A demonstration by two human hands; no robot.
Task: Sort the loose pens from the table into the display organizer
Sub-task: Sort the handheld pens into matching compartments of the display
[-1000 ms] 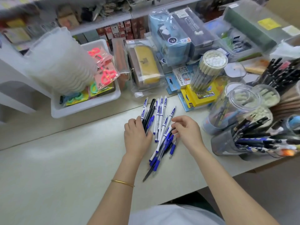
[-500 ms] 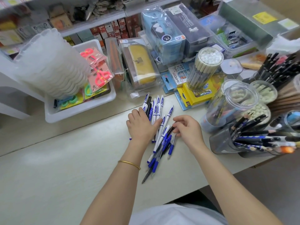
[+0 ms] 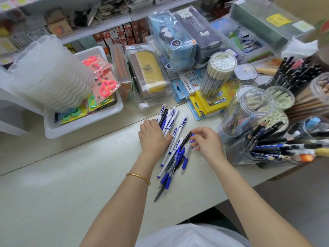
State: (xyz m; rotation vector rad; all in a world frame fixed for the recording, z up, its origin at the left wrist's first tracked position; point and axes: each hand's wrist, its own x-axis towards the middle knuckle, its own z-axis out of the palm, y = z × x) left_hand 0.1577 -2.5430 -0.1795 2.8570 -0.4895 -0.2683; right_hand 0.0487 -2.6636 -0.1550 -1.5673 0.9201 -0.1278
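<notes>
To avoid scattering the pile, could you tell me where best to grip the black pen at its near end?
Pinch the black pen by its free near end, coming from the near side; its far part lies under blue-grip pens, so draw it out lengthwise.

Left hand (image 3: 154,135): palm down, knuckles up, fingers curled down over the pens (image 3: 175,138); fingertips hidden beneath the hand.
Left wrist: straight, in line with the forearm, a thin gold bangle (image 3: 138,177) around it.
Left arm: bare, reaching forward from lower centre, angled slightly rightward.
Right hand (image 3: 207,141): beside the left, not touching it; thumb and forefinger pinch the upper end of one of the pens, the other fingers loosely curled behind.
Right wrist: bent a little inward toward the left hand.
Right arm: bare, reaching in from the lower right corner, angled leftward.
</notes>
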